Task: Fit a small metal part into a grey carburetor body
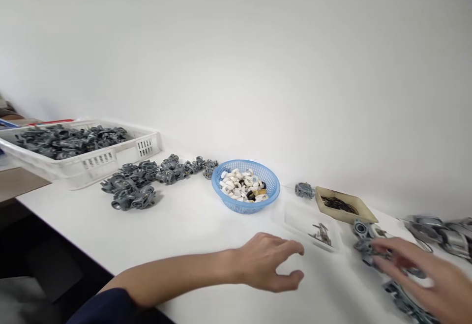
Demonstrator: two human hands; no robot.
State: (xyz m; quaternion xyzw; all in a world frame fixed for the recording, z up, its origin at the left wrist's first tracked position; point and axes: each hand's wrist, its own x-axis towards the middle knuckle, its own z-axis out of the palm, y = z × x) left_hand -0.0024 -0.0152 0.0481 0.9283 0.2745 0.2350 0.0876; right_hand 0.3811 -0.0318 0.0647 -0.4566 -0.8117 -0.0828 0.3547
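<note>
My left hand (271, 261) hovers over the white table (191, 220), fingers apart in a loose curve and holding nothing. It is just short of a clear shallow tray (313, 225) with small metal bits. My right hand (427, 277) is blurred by motion at the lower right, fingers stretched out over grey metal parts (365, 245). I cannot make out whether it grips one.
A blue basket (246, 186) of white rings stands mid-table. Loose grey castings (147, 179) lie left of it, beside a white crate (83, 152) full of more. A tan tray (344, 205) of dark rings and a single grey part (304, 190) sit near the wall.
</note>
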